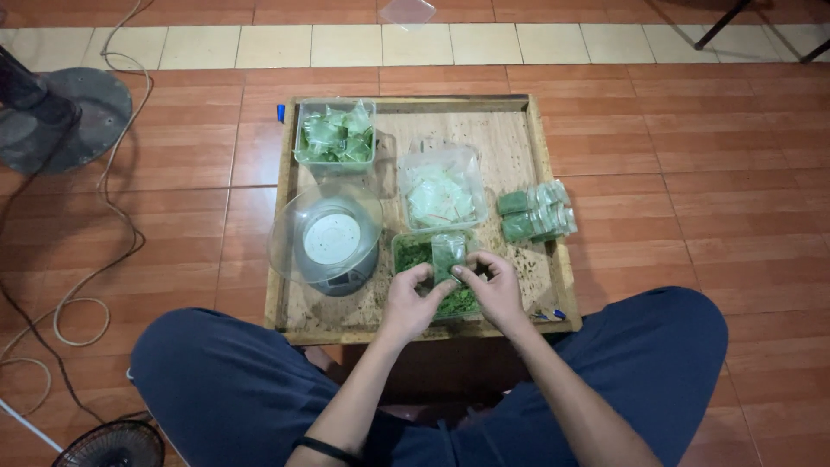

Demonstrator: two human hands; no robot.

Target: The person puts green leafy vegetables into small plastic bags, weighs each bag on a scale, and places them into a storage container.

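Both hands are pinching one small clear bag (449, 256) of green leaves over the tub (406, 256) of loose greens: the left hand (409, 300) is gripping its left edge, the right hand (494, 285) its right edge, fingers closed narrowly on the plastic. The tub is sitting near the front edge of the wooden tray (527, 156). Just left of the tub is standing a scale (332, 242) (under a clear bowl). Behind the tub is lying a box (439, 188) of empty bags, and right of the tub, packed bags (536, 211) are stacked.
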